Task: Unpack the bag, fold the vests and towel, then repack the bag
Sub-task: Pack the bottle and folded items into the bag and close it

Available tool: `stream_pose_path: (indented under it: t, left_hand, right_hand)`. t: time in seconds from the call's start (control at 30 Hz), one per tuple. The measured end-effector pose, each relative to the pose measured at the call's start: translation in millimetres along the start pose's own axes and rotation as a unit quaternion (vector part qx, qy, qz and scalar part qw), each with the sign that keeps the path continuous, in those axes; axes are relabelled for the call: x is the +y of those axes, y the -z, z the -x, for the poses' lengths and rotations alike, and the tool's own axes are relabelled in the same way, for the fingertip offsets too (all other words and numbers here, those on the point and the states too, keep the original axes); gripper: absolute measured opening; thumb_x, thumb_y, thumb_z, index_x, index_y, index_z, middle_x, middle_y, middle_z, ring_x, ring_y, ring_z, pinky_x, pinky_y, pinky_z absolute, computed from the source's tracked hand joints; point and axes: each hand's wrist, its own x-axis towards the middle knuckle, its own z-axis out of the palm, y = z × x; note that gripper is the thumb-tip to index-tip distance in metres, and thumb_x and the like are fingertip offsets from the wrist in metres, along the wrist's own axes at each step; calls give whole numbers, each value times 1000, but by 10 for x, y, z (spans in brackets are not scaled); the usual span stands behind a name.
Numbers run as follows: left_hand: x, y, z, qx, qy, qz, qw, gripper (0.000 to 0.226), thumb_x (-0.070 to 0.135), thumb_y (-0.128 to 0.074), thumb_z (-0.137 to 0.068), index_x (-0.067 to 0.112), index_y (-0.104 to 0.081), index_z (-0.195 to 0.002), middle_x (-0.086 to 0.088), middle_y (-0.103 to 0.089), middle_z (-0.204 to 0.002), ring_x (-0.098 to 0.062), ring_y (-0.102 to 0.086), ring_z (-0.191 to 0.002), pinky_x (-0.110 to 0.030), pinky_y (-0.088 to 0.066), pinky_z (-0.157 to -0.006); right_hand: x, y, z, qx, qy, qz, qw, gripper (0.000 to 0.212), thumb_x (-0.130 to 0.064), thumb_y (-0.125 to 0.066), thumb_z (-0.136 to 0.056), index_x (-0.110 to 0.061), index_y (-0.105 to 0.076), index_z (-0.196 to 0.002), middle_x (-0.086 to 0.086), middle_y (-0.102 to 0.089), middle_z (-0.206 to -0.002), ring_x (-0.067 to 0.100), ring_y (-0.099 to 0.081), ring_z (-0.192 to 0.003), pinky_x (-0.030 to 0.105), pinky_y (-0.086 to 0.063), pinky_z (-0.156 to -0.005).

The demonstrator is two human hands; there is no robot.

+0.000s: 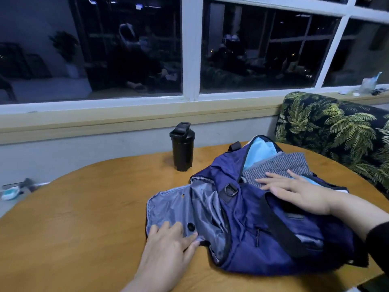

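A navy blue bag (250, 209) lies on its side on the wooden table (84, 207), its zip open and its grey-lined flap spread out to the left. A grey striped towel (277, 163) sticks out of the opening over light blue fabric (257, 150). My right hand (294, 190) lies flat with straight fingers on the towel and the bag's upper edge. My left hand (168, 245) presses flat on the grey flap near a black snap button. What else is inside the bag is hidden.
A black shaker bottle (182, 146) stands upright on the table behind the bag's left side. A palm-print sofa (332, 127) backs the table at the right. Small items (10, 192) lie off the table's left edge. A window ledge runs behind.
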Motion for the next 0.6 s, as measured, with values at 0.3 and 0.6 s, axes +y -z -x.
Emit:
stream_pose_path:
  t: [0.3, 0.6]
  left_hand:
    - [-179, 117, 262, 9, 118, 136, 984, 46, 64, -38, -96, 40, -71, -116, 20, -54, -78, -1, -55, -75, -30, -31, -85]
    - [-805, 231, -987, 57, 336, 443, 829, 67, 31, -70, -94, 29, -35, -152, 6, -52, -140, -11, -54, -124, -40, -44, -109]
  right_hand:
    - [-1371, -373, -555, 209, -51, 84, 973, 78, -81, -55, -80, -26, -50, -136, -5, -62, -125, 23, -58, -120, 43, -49, -95]
    - [-1377, -846, -730, 153, -108, 243, 952, 66, -78, -55, -81, -31, -49, -127, -8, -47, -115, 18, -54, -115, 45, -32, -95]
